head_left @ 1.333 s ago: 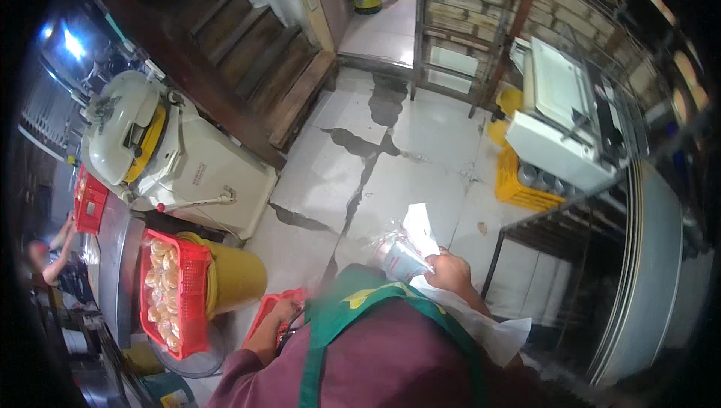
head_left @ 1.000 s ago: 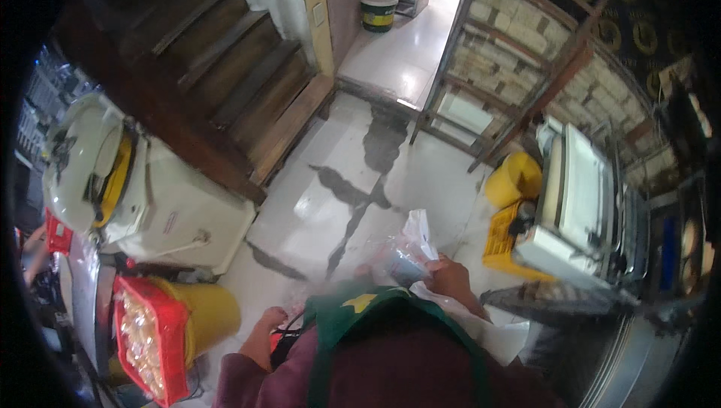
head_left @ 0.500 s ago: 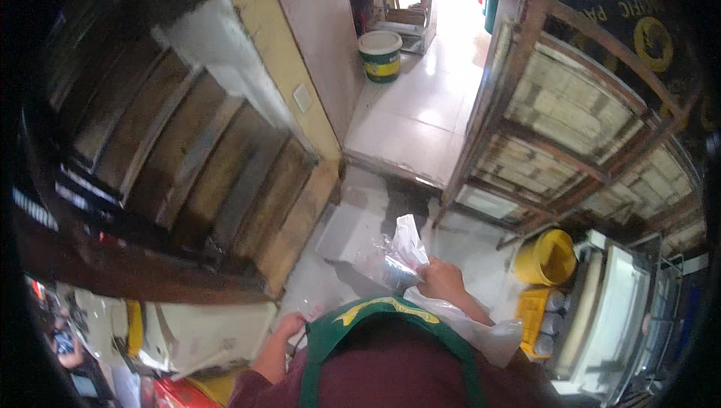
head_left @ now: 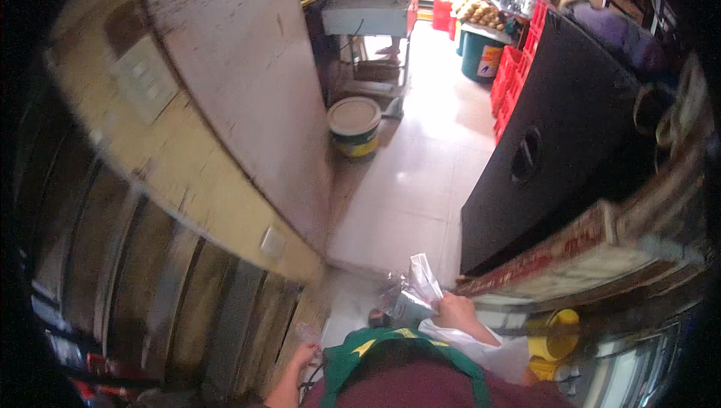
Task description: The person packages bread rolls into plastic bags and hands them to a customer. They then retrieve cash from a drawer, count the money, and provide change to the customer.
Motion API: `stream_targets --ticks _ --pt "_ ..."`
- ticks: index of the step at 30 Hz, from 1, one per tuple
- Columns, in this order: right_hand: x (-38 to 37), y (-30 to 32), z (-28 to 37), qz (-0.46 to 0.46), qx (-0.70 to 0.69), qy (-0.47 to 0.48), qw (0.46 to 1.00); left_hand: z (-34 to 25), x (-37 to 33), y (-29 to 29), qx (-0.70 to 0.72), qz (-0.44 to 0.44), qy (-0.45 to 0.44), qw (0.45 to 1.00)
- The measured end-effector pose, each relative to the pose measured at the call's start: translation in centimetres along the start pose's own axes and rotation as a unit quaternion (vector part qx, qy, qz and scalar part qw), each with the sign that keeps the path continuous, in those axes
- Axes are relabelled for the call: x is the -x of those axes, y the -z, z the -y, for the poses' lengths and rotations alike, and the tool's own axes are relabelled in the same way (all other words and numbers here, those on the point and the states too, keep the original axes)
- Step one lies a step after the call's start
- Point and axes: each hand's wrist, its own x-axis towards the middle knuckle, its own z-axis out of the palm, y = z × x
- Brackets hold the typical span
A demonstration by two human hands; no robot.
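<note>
My right hand is closed around a clear plastic bag, held in front of my green apron. The bag's crinkled top sticks up whitish and shiny; what is inside cannot be made out. A white plastic bag hangs by my right forearm. Lower on the left, my left hand is closed on a small piece of clear plastic film that pokes up above the fingers.
A doorway opens onto a pale tiled floor. A lidded bucket stands past the left wall panel. On the right are a large black panel, red crates and a yellow bucket. Wooden slatted shelving lines the left.
I have moved forward toward the doorway, so the lidded bucket looks nearer and the black panel and red crates have come into view. Both hands keep their holds.
</note>
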Motion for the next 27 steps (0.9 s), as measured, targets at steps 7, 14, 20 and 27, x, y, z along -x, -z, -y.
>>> stream_targets --ticks 7,14,20,27 --pt "-10.9 7.2 -0.7 -0.004 -0.017 -0.056 0.998 -19.9 -21.5 10.8 -0.221 -0.023 -0.053 0.974" --pt "-25.3 16.3 -2.4 0.019 -0.065 -0.035 0.997 -36.1 -35.4 20.9 -0.088 0.045 -0.067 0.993" --pt "-31.8 25.9 -5.7 0.019 -0.105 -0.099 0.989 -40.8 -35.0 25.7 -0.085 0.072 0.128 0.986" --pt "-38.2 33.7 -12.0 -0.033 -0.119 -0.150 0.981 -48.7 -42.1 28.3 -0.262 0.127 0.019 0.956"
